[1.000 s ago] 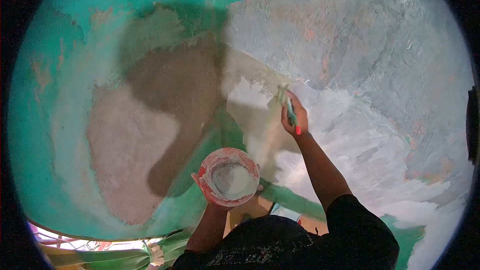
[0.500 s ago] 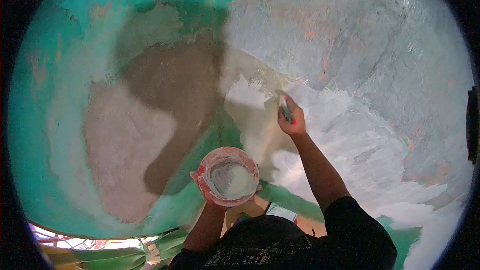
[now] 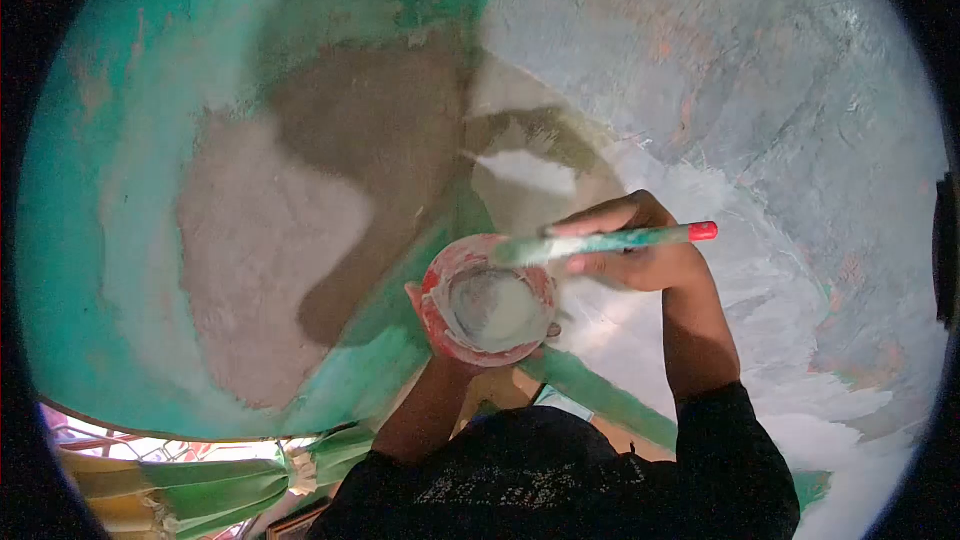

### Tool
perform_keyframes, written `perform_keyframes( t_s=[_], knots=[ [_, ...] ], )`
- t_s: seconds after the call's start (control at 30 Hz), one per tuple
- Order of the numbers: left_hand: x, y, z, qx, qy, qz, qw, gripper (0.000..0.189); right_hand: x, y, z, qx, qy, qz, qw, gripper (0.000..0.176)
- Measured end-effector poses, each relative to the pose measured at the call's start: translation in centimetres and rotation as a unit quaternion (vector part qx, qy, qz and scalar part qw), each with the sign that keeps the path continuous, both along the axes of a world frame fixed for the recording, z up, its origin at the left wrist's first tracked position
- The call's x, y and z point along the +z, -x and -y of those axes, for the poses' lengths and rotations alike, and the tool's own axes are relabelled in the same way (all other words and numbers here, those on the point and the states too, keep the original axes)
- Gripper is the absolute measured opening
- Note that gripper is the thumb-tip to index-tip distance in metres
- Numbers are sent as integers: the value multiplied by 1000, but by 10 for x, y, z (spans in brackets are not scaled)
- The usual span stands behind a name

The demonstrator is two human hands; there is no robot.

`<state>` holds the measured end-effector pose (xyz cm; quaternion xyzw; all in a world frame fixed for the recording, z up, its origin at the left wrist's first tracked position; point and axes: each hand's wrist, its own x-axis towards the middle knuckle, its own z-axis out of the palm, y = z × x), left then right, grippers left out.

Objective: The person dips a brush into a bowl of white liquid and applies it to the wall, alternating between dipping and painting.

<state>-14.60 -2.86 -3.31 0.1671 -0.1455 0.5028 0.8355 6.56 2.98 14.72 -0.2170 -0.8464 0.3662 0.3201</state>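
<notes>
My left hand (image 3: 437,352) holds up a red bowl (image 3: 437,308) from beneath, fingers showing at both sides of it. White streaks coat the bowl's inside, and a pale, wet-looking mix (image 3: 512,308) lies at the bottom. In my right hand (image 3: 645,250) is a paintbrush (image 3: 640,239), its smeared handle nearly level and its red end pointing right. The brush's working end is blurred and overlaps the bowl's upper right rim. Behind both hands is the wall (image 3: 720,330), with fresh-looking white patches on the right.
Green paint (image 3: 130,190) and a bare greyish-brown patch (image 3: 270,260) cover the left wall, with my shadow across it. A tied green and yellow curtain (image 3: 225,490) hangs at an opening at lower left. A pale flat object (image 3: 563,402) shows beyond my head.
My right hand has drawn the paintbrush away from the wall and swung its working end to the bowl's rim. The bowl sits slightly higher and further right in view.
</notes>
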Motion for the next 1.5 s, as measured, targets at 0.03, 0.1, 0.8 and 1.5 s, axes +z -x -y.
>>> perform_keyframes(
  t_s=[0.03, 0.1, 0.8, 1.5],
  knots=[
    [5, 0, 1, -6, -3, 2, 1000, 113, 2, 5, 4, 35, 6, 6, 999, 33],
    [11, -1, 4, -14, -10, 8, 1000, 116, -1, 14, 10, 35, -35, 1, 999, 26],
    [26, 4, 11, -78, 16, 32, 996, 119, 18, 28, 13, 179, -35, 131, 974, 26],
    [44, -3, 8, -18, 56, -97, 994, 101, 4, 18, 15, 102, -26, 87, 991, 24]
  ],
)
